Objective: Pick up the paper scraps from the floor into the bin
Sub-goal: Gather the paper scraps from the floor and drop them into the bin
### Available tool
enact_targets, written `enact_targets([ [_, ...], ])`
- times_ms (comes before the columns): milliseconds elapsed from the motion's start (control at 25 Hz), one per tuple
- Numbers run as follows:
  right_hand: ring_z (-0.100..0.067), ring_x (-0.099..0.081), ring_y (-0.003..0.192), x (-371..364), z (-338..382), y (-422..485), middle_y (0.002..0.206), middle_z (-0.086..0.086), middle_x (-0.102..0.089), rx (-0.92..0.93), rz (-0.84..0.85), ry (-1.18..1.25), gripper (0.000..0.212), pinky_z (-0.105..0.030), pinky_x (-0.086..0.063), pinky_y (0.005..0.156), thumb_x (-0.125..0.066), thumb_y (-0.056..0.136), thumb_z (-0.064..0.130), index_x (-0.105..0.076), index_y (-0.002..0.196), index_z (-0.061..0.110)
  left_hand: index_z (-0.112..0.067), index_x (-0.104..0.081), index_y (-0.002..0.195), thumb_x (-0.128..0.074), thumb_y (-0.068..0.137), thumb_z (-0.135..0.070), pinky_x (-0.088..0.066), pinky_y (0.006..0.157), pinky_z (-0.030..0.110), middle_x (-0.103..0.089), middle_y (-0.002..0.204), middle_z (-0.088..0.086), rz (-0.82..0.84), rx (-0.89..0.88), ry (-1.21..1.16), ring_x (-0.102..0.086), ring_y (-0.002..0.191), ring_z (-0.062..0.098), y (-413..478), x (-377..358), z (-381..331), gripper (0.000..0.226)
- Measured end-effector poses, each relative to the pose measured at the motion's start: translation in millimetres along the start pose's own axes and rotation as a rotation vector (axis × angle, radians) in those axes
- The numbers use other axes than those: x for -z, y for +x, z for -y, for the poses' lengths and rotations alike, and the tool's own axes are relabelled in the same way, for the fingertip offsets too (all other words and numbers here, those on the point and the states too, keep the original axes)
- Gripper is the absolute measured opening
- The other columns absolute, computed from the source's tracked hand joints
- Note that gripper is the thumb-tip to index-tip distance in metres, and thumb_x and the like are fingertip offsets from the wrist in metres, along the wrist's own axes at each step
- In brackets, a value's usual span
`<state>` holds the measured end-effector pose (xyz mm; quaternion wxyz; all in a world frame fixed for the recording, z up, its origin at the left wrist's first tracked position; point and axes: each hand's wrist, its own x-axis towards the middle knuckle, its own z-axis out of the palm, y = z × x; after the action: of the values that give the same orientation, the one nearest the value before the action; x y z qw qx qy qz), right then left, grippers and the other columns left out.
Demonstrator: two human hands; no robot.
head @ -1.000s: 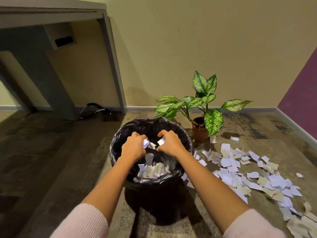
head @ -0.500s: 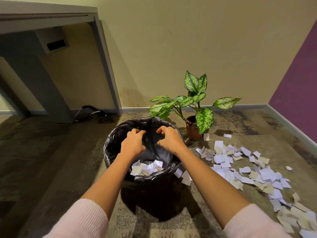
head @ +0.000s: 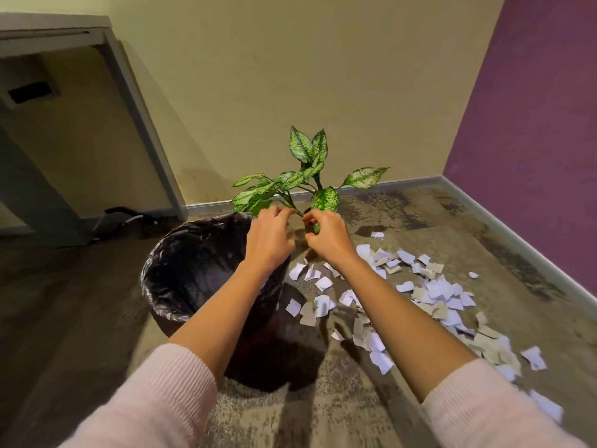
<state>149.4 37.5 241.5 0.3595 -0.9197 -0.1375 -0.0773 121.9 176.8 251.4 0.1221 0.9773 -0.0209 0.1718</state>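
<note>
A round bin lined with a black plastic bag stands on the floor at centre left. My left hand hovers over the bin's right rim, fingers curled and apart, holding nothing I can see. My right hand is just right of it, past the rim and in front of the plant pot, fingers also curled and empty. Several white and beige paper scraps lie scattered on the floor to the right of the bin, reaching the lower right corner. The bin's inside is dark and its contents are hidden from this angle.
A potted plant with speckled green leaves stands behind my hands by the yellow wall. A grey desk stands at the left with a dark cable under it. A purple wall closes the right side.
Both hands let the scraps fall into the bin, then rose and moved right, from over the bin's middle to its right rim. The view has swung left and down.
</note>
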Motion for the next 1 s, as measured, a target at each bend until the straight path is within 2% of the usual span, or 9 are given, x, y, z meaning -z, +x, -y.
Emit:
enact_targets([
  [240, -0.029, -0.050, 0.111, 38, -81, -40, 0.114, -0.011, -0.057, -0.128, 0.001, -0.135, 0.033, -0.042, -0.050, 0.086, -0.061, 0.080, 0.012, -0.062, 0.113, 0.017, -0.021, -0.056, 0.128, -0.058, 0.083, -0.022, -0.044, 0.089, 0.042, -0.055, 0.123, 0.004, 0.029, -0.134, -0.037, -0.047, 0.116, 0.028, -18, -54, -73, 0.045],
  [320, -0.029, -0.050, 0.113, 43, -112, -60, 0.118, -0.010, -0.057, -0.198, 0.023, -0.161, 0.036, -0.041, -0.051, 0.084, -0.060, 0.079, 0.010, -0.061, 0.114, 0.018, -0.021, -0.054, 0.130, -0.058, 0.084, -0.022, -0.044, 0.090, 0.042, -0.053, 0.124, 0.004, 0.114, -0.157, -0.034, -0.047, 0.117, 0.028, -33, -79, -90, 0.047],
  [560, -0.032, -0.046, 0.121, 40, -193, -123, 0.126, -0.013, -0.050, -0.404, 0.147, -0.210, 0.045, -0.042, -0.050, 0.091, -0.061, 0.080, 0.010, -0.056, 0.123, 0.020, -0.019, -0.045, 0.139, -0.062, 0.086, -0.028, -0.044, 0.099, 0.044, -0.041, 0.142, 0.009, 0.425, -0.227, 0.002, -0.037, 0.131, 0.030, -78, -157, -121, 0.057],
  [760, -0.034, -0.044, 0.126, 16, -237, -163, 0.133, -0.014, -0.049, -0.514, 0.281, -0.216, 0.050, -0.041, -0.047, 0.097, -0.068, 0.078, 0.021, -0.054, 0.126, 0.019, -0.020, -0.034, 0.145, -0.068, 0.082, -0.041, -0.036, 0.110, 0.046, -0.032, 0.150, 0.013, 0.644, -0.145, 0.063, -0.030, 0.137, 0.035, -111, -202, -121, 0.074],
  [1000, -0.036, -0.016, 0.143, -25, -271, -190, 0.153, -0.014, -0.027, -0.627, 0.472, -0.281, 0.086, -0.050, -0.030, 0.112, -0.076, 0.073, 0.044, -0.031, 0.144, 0.025, -0.021, -0.014, 0.152, -0.079, 0.073, -0.045, -0.029, 0.112, 0.051, -0.021, 0.155, 0.018, 0.768, 0.049, 0.053, -0.024, 0.141, 0.041, -132, -236, -94, 0.106],
])
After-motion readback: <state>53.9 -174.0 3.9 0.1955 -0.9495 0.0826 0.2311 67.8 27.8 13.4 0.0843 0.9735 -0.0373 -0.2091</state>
